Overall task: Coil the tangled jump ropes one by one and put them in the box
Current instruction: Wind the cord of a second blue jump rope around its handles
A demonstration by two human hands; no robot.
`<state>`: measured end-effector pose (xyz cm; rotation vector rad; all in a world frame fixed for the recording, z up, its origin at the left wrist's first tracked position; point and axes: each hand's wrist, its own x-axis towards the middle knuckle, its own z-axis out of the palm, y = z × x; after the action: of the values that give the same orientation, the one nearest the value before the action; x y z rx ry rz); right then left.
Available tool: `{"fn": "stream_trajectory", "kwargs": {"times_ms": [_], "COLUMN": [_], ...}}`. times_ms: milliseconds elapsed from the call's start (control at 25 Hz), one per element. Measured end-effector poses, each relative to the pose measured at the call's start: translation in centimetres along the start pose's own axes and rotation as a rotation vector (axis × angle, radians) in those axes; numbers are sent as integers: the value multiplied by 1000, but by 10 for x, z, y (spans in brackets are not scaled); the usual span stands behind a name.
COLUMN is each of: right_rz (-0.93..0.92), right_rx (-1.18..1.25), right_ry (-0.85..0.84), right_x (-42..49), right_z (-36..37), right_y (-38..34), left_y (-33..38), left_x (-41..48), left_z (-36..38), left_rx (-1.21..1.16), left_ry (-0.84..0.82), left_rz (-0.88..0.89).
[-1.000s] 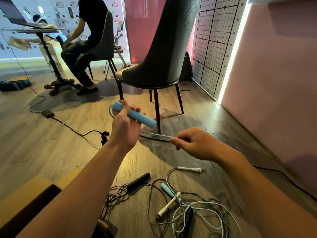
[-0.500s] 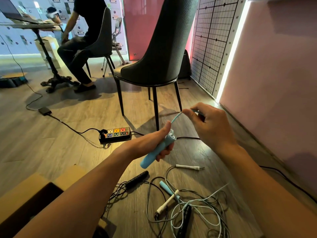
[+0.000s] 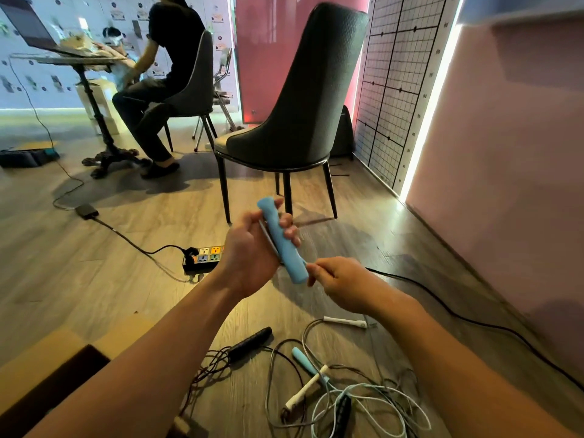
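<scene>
Handle [image 3: 283, 245], one, in left hand [image 3: 251, 256], right hand [image 3: 341, 284] pinching rope [image 3: 266, 234]

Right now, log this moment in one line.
left hand grips blue handle | right hand pinches cord | other ropes tangled on floor

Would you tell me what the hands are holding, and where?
The left hand grips the blue jump-rope handle around its middle; the right hand pinches the cord at the handle's lower end.
</scene>
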<state>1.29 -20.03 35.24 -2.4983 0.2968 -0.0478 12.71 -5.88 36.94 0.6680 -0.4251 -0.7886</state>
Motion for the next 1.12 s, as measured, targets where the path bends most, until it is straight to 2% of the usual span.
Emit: {"fn": "stream_trajectory", "kwargs": {"times_ms": [160, 280, 400, 480, 560, 680, 840, 1000, 1120], "right_rz": [-27, -156, -289, -375, -429, -409, -309, -141, -69], "right_rx": [9, -39, -46, -67, -95, -95, 7, 130, 106], "right_ry": [-152, -104, 127, 302, 456, 664, 731, 621, 307], "right_x": [-5, -9, -12, -11, -11, -10, -11, -7, -2], "right_z": [3, -5, -19, -27, -29, -32, -36, -27, -15], "right_y": [-19, -27, -22, -16, -12, -8, -1, 1, -1], "left_y": [8, 16, 16, 9, 0, -6, -7, -5, -3], "left_x": [11, 13, 8, 2, -4, -8, -6, -7, -6], "left_z": [-21, -32, -35, -31, -20, -5, 6, 13, 17], "left_rx": [64, 287, 786, 1019, 1108, 1019, 819, 371, -18], "left_ry": [309, 438, 331, 136, -68, -216, -392, -409, -264], "left_rz": [237, 334, 297, 148, -46, -289, -350, -326, -156]}}
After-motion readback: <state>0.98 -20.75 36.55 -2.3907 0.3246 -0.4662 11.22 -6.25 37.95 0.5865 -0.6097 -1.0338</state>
